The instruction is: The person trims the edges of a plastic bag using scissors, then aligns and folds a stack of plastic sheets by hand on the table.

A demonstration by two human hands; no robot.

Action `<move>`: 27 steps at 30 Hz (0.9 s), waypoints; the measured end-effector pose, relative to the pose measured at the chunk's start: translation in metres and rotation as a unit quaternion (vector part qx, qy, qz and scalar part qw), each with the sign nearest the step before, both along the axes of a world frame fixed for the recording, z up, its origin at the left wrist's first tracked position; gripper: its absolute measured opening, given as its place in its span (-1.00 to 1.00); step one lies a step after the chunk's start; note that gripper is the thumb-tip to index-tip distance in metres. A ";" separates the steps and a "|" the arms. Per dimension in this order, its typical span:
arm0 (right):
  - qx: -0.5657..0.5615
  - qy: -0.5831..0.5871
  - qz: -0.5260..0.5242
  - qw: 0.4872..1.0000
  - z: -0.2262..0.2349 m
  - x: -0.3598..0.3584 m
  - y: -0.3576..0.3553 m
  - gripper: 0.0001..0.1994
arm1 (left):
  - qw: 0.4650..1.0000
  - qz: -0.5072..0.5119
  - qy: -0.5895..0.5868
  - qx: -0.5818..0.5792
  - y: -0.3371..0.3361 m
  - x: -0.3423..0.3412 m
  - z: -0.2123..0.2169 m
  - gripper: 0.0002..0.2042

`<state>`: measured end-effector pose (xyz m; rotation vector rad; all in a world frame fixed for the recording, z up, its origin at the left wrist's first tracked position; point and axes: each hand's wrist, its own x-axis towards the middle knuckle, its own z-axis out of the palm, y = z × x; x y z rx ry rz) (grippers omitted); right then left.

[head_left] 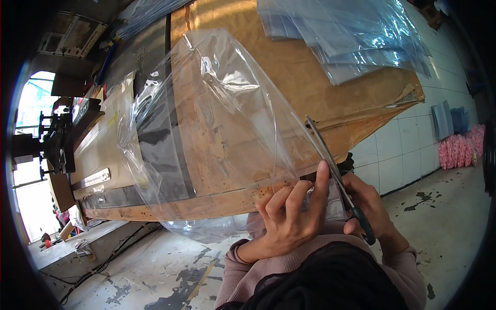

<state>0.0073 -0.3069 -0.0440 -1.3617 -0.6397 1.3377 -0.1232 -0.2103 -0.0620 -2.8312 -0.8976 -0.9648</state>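
Note:
My left hand (pixel 289 217) pinches the near edge of a large clear plastic sheet (pixel 217 119), index finger raised along the cut line. My right hand (pixel 369 204) grips black-handled scissors (pixel 336 175), their blades angled up into the sheet's right edge. The plastic billows up over the wooden worktable (pixel 206 206) and hangs down past its front edge.
A stack of clear plastic bags (pixel 351 36) lies on brown paper at the table's far right. A metal ruler (pixel 93 179) lies at the left of the table. Dark machinery (pixel 57 139) stands by a bright window. Pink bundles (pixel 460 147) sit on the floor at right.

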 end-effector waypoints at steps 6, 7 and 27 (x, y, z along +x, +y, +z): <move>0.001 -0.026 -0.010 1.000 -0.005 -0.001 -0.002 -0.31 | 1.000 -0.016 0.008 -0.020 0.001 0.002 0.007 -0.56; 0.003 -0.040 -0.006 0.999 -0.006 -0.001 -0.002 -0.31 | 1.000 -0.016 0.007 -0.020 0.001 0.002 0.007 -0.56; 0.021 0.019 -0.028 0.999 -0.008 -0.002 0.006 -0.26 | 1.000 0.001 0.006 -0.016 0.000 -0.002 0.000 -0.54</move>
